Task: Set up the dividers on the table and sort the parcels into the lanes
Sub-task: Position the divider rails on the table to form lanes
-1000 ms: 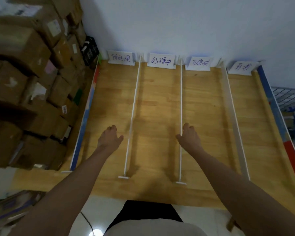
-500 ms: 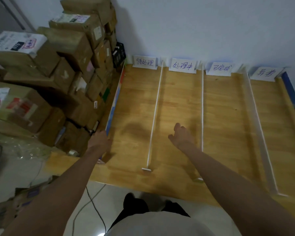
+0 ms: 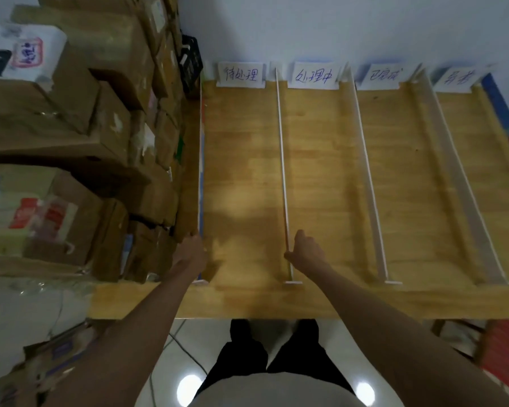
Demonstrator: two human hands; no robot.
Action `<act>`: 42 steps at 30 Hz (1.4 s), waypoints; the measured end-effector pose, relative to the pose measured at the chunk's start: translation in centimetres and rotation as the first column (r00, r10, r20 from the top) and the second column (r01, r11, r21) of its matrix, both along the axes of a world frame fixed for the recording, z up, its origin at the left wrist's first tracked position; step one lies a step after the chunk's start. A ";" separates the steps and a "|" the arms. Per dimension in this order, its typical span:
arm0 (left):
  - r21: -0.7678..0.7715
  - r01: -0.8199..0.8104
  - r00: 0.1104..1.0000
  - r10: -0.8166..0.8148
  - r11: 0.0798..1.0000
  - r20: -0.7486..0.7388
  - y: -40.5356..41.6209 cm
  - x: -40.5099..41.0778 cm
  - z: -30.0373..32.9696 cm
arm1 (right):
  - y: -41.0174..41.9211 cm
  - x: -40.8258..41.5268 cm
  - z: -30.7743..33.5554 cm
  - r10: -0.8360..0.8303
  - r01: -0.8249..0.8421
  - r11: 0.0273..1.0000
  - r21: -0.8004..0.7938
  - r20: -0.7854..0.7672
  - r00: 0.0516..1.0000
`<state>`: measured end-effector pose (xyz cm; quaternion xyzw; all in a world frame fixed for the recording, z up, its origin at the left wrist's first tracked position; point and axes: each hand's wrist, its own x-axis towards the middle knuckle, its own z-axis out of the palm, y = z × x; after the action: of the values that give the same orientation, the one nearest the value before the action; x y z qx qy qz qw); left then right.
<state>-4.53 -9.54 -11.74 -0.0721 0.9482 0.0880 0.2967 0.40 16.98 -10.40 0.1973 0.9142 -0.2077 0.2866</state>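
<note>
Four lanes were already laid out on the wooden desk (image 3: pixel 321 301), each headed by a handwritten label card (image 3: pixel 241 74) against the wall. Three white dividers stood between them, and a fourth strip ran along the desk's left edge (image 3: pixel 201 171). No parcel lay in any lane — the sorting had not begun. The cardboard parcels (image 3: pixel 80 118) sat stacked high to the left of the desk, just beside it. The left hand (image 3: pixel 192 250) rested at the left-edge strip near its front end; its fingers were hidden, so I could not tell whether it gripped anything. The right hand (image 3: pixel 304 251) touched the first divider (image 3: pixel 282 160) near its front foot, fingers curled against it, seemingly pinching it. Judging by this, the setup looked nearly done, final nudges aside.
</note>
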 end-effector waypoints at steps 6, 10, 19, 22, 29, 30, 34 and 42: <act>0.029 -0.012 0.996 0.014 1.000 -0.089 -0.7 0.4 -1.2 | -1.3 0.0 -0.9 -0.045 0.044 0.999 0.019 0.014 0.999; 0.035 -0.063 0.991 0.067 0.997 -0.112 -1.4 0.3 -1.0 | -1.5 -0.2 -0.8 -0.045 0.045 0.999 0.029 0.007 0.999; 0.063 -0.148 0.959 0.159 0.987 -0.237 -1.5 0.6 -0.4 | -1.5 -0.1 -1.1 -0.045 0.045 0.999 -0.002 0.010 0.999; 0.036 -0.156 0.944 0.160 0.987 -0.287 -1.8 0.4 0.4 | -1.3 -0.1 -1.0 -0.046 0.047 0.999 -0.011 0.010 0.999; -0.146 0.103 0.969 -0.133 0.984 -0.210 -0.8 0.6 1.6 | -0.7 0.0 0.2 -0.034 0.036 0.999 0.019 -0.061 0.998; -0.161 0.133 0.967 -0.164 0.978 -0.195 -0.9 0.6 1.9 | -0.7 0.1 0.4 -0.029 0.032 0.999 0.029 -0.077 0.997; -0.091 0.185 0.952 -0.202 0.978 -0.232 -0.2 0.4 3.2 | -0.4 0.0 1.9 0.003 0.007 0.998 0.055 -0.182 0.983; -0.096 0.343 0.809 -0.346 0.934 -0.476 3.1 0.7 10.2 | 1.6 -0.5 8.5 0.215 -0.131 0.968 0.216 -0.429 0.877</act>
<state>-3.81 -6.43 -1.58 0.1245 0.9893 0.0456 0.0603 -0.10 18.55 -1.87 0.0864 0.9845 -0.1376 0.0662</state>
